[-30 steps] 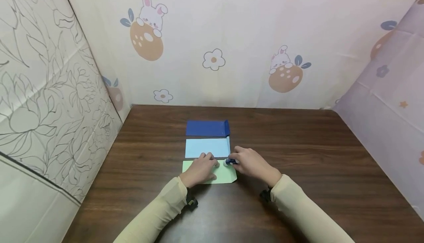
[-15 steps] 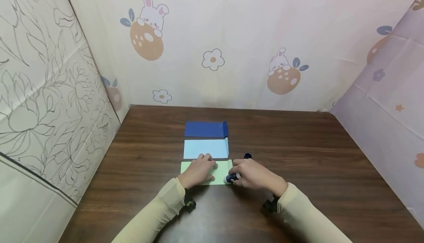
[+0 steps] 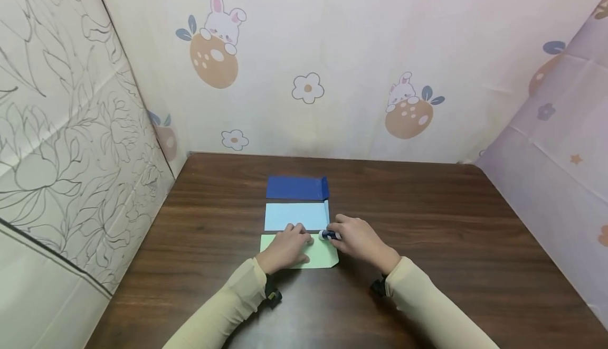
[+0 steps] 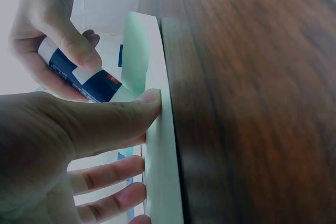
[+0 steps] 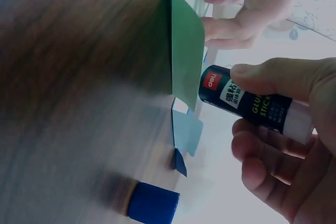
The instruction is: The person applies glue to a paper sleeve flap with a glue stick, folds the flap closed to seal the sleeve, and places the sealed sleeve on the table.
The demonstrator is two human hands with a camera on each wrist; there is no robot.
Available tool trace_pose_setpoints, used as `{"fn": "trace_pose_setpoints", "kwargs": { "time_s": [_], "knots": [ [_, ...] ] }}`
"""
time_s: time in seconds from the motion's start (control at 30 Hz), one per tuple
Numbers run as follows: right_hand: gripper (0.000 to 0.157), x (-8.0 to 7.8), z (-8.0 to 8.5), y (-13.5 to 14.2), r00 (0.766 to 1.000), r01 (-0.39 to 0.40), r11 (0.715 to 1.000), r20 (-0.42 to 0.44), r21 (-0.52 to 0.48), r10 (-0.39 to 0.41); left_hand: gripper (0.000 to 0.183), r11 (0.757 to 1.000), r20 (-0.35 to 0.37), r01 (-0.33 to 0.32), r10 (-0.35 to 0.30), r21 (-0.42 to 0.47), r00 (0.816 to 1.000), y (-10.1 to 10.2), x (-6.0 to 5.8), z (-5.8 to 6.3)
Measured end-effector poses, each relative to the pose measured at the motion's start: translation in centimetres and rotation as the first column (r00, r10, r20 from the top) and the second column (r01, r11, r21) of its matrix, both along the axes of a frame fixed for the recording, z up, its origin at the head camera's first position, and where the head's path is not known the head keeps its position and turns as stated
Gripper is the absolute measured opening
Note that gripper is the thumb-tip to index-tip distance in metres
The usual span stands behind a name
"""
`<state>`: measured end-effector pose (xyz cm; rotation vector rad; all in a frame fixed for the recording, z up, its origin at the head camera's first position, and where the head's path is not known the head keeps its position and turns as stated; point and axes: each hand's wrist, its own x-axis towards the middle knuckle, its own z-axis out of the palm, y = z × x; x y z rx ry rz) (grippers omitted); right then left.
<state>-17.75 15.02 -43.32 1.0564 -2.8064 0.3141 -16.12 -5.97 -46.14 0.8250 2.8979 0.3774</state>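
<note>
"Midway between the left and right edges of the tabletop (image 3: 427,201), what surrounds the glue stick (image 3: 330,235)?"

"Three papers in a column: the dark blue paper (image 3: 294,187) nearest the back edge, then the light blue paper (image 3: 294,216), then the green paper (image 3: 324,254) nearest the front. The stick's white end is at the green paper's far side, toward its right."

"And the hands?"

"The right hand (image 3: 357,238) pinches the stick between thumb and fingers; the left hand (image 3: 286,247) has its fingers spread on the green paper, covering part of it."

"What else?"

"A blue cap (image 5: 154,203) stands near the right hand, which blocks it from the head view."

"Surface and room?"

"Dark wood grain; beyond the back edge, a pale covering (image 3: 347,37) with rabbits and flowers; along the left edge, a line-drawn floral one (image 3: 95,127)."
</note>
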Motion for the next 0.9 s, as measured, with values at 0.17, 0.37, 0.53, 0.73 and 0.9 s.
{"fn": "trace_pose_setpoints", "kwargs": {
  "time_s": [0.17, 0.37, 0.53, 0.73, 0.9],
  "knots": [
    [0.017, 0.6, 0.3, 0.1, 0.998, -0.040, 0.999, 0.049, 0.016, 0.039, 0.037, 1.000, 0.021, -0.018, 0.018, 0.002, 1.000, 0.1, -0.3, -0.2],
    [0.020, 2.1, 1.0, 0.9, 0.982, -0.130, 0.991, 0.142, 0.027, 0.125, 0.037, 1.000, 0.038, -0.027, 0.026, 0.016, 0.999, 0.1, -0.4, -0.2],
    [0.020, 1.7, 1.9, 1.7, 0.946, -0.155, 0.988, 0.286, -0.021, 0.154, 0.037, 0.999, 0.053, -0.029, 0.027, 0.026, 0.998, 0.1, -0.2, 0.1],
    [0.019, 0.2, 1.0, 1.5, 0.981, -0.007, 0.997, 0.193, -0.073, 0.021, 0.037, 0.999, 0.055, -0.031, 0.029, 0.022, 0.998, 0.1, 0.0, 0.2],
    [0.019, -0.3, -0.1, 0.6, 0.999, 0.028, 0.999, 0.048, -0.023, -0.026, 0.038, 0.999, 0.051, -0.022, 0.021, 0.026, 0.998, 0.1, 0.0, 0.2]
  ]
}}
